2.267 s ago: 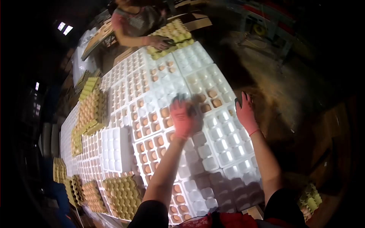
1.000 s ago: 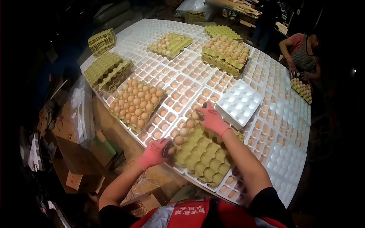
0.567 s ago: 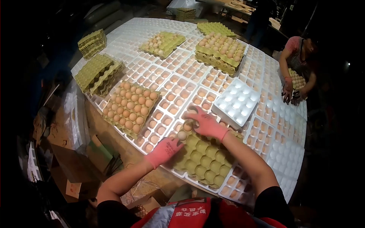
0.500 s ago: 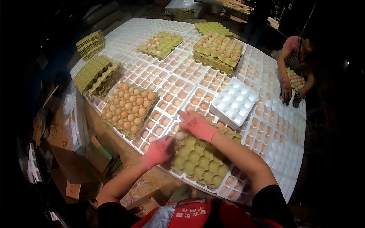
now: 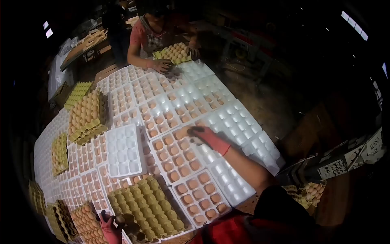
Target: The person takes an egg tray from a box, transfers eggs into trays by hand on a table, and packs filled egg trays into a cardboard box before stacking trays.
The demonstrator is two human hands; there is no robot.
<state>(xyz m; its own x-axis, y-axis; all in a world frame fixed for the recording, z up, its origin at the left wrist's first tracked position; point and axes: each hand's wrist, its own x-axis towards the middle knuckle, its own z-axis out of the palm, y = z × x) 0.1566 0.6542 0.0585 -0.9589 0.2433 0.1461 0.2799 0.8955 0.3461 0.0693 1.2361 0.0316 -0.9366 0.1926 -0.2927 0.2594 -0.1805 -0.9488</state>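
Observation:
My right hand (image 5: 205, 137), in a pink glove with dark fingers, reaches over the white foam trays with its fingers stretched out, slightly blurred. Beside its fingertips is a foam tray (image 5: 173, 142) with brown eggs in its cells. At the lower left, my left hand (image 5: 109, 227) has its fingers apart, close to a single egg (image 5: 120, 219). That egg is at the edge of a green-brown pulp egg tray (image 5: 146, 207) whose other visible cups hold no eggs. Left of this hand lies a pulp tray full of brown eggs (image 5: 86, 221).
An upturned white foam tray (image 5: 123, 150) lies across filled ones. Behind it stand stacked pulp trays of eggs (image 5: 86, 116). Across the table, a person (image 5: 152, 40) in dark gloves handles a tray of eggs (image 5: 175, 53). More eggs (image 5: 313, 193) are off the table at right.
The view has swung to the right, bringing the other person to the top centre. My right hand has moved from the pulp tray to the foam trays; my left stays beside the pulp tray.

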